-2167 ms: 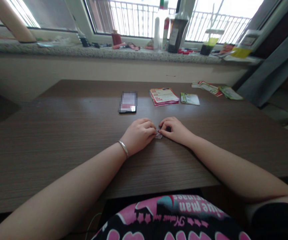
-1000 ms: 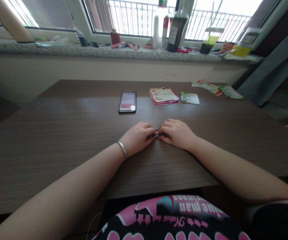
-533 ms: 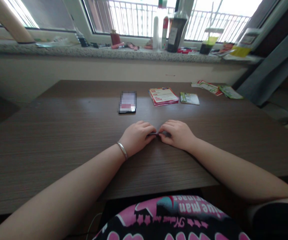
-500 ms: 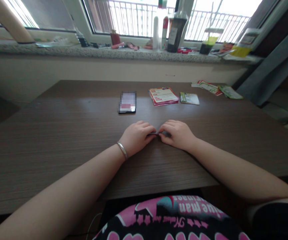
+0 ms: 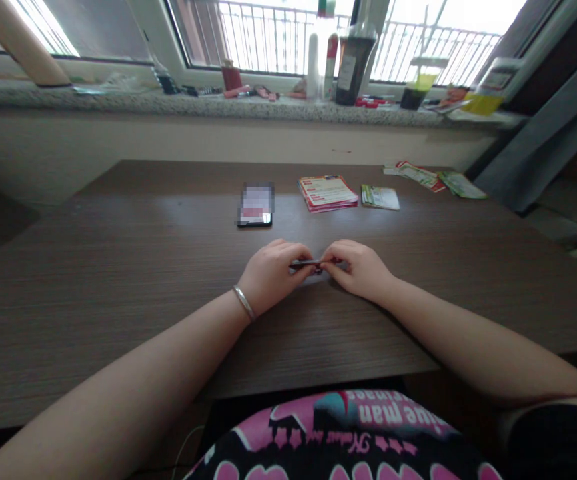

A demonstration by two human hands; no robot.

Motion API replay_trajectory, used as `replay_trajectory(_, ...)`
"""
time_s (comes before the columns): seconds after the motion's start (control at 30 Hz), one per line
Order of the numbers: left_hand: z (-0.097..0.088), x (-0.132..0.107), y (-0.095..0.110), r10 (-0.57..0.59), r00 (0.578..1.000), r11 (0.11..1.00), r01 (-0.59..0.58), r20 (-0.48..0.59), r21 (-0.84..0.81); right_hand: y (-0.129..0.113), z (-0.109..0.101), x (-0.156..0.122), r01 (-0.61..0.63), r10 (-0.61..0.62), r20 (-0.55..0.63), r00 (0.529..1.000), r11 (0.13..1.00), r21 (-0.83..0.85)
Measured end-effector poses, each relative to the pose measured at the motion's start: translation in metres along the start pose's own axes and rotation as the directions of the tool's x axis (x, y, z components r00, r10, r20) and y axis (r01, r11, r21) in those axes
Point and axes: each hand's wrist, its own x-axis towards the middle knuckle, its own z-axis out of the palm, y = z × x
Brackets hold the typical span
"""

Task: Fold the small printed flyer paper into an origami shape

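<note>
Over the middle of the desk, my left hand (image 5: 274, 270), with a silver bangle at its wrist, is closed around a small, thin, dark metal-looking piece (image 5: 304, 263). The piece lies nearly level, pinched between thumb and fingers. My right hand (image 5: 358, 267) is closed too, its thumb and fingertips pressed together at the piece's right end. The fingers cover much of it, so its exact kind cannot be made out. Beyond my hands lies a phone (image 5: 256, 205) with a blurred screen.
A stack of red-edged printed cards (image 5: 327, 193) and a smaller green-white pack (image 5: 379, 197) lie on the brown desk (image 5: 118, 267). Loose printed packets (image 5: 421, 175) are at its far right. Bottles (image 5: 353, 70) and small items line the stone windowsill (image 5: 268, 110). A grey curtain (image 5: 543, 133) hangs right.
The thin piece has lifted and turned slightly, showing more of itself between my hands. My fingers have shifted a little around it. The phone and cards have stayed put.
</note>
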Motion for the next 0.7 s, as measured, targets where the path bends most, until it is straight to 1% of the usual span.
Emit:
replay_trajectory(0.07, 0.001, -0.001, 0.002, -0.122, 0.992, 0.984, 0.116, -0.043, -0.137, -0.001, 0.000, 0.000, -0.048, 0.051, -0.032, 0.998, 0.995, 0.088)
replay_trajectory(0.13, 0.002, -0.001, 0.004, -0.206, 0.978, 0.939, 0.184, -0.044, -0.289, -0.003, 0.000, -0.001, -0.092, 0.102, -0.053, 0.993, 0.981, 0.170)
replay_trajectory(0.2, 0.003, 0.000, 0.004, -0.236, 0.971, 0.888, 0.205, -0.026, -0.412, -0.003, 0.000, -0.001, -0.119, 0.139, -0.071, 0.988, 0.964, 0.236)
replay_trajectory(0.27, 0.005, 0.000, 0.004, -0.256, 0.967, 0.853, 0.217, -0.018, -0.475, -0.003, 0.002, 0.000, -0.136, 0.168, -0.081, 0.982, 0.943, 0.303)
replay_trajectory(0.33, 0.006, 0.001, 0.004, -0.275, 0.962, 0.837, 0.237, -0.004, -0.493, -0.001, 0.004, 0.000, -0.163, 0.205, -0.071, 0.976, 0.908, 0.387)
replay_trajectory(0.47, 0.007, 0.000, 0.003, -0.277, 0.960, 0.825, 0.257, 0.037, -0.503, 0.000, 0.008, 0.001, -0.232, 0.279, 0.000, 0.960, 0.799, 0.554)
replay_trajectory(0.6, 0.005, -0.001, 0.005, -0.219, 0.976, 0.912, 0.211, 0.016, -0.351, 0.001, 0.011, 0.002, -0.258, 0.302, 0.047, 0.952, 0.714, 0.651)
replay_trajectory(0.7, 0.002, -0.001, 0.005, -0.169, 0.986, 0.947, 0.165, 0.010, -0.276, 0.001, 0.011, 0.004, -0.272, 0.311, 0.076, 0.947, 0.654, 0.706)
